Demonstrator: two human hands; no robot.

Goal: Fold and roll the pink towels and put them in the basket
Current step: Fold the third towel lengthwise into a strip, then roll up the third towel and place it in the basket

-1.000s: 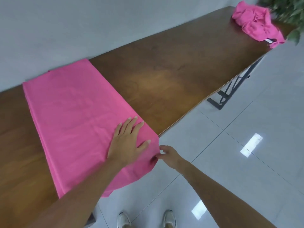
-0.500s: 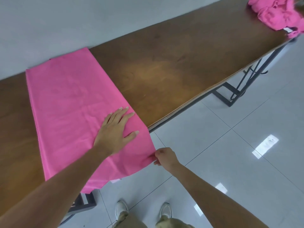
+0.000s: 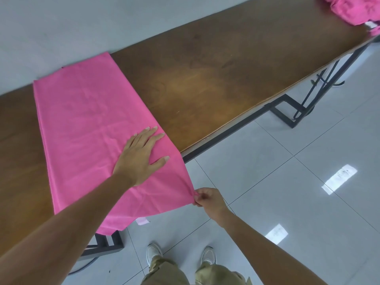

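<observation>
A pink towel (image 3: 88, 124) lies flat across the brown table (image 3: 216, 79), folded into a long strip whose near end hangs over the table's front edge. My left hand (image 3: 139, 155) presses flat on the towel near that edge, fingers straight and spread. My right hand (image 3: 207, 199) pinches the towel's near right corner, held out past the table edge above the floor. A crumpled heap of pink towels (image 3: 355, 9) sits at the far right end of the table, partly cut off by the frame. No basket is in view.
The table stands against a grey wall (image 3: 82, 23), on black metal legs (image 3: 287, 108). A tiled grey floor (image 3: 287, 192) lies to the right and below, where my shoes (image 3: 154, 255) show.
My right hand has drawn the towel's corner outward and toward me. The view has tilted down, pushing the far towel heap toward the top right corner. My left hand stays flat on the towel.
</observation>
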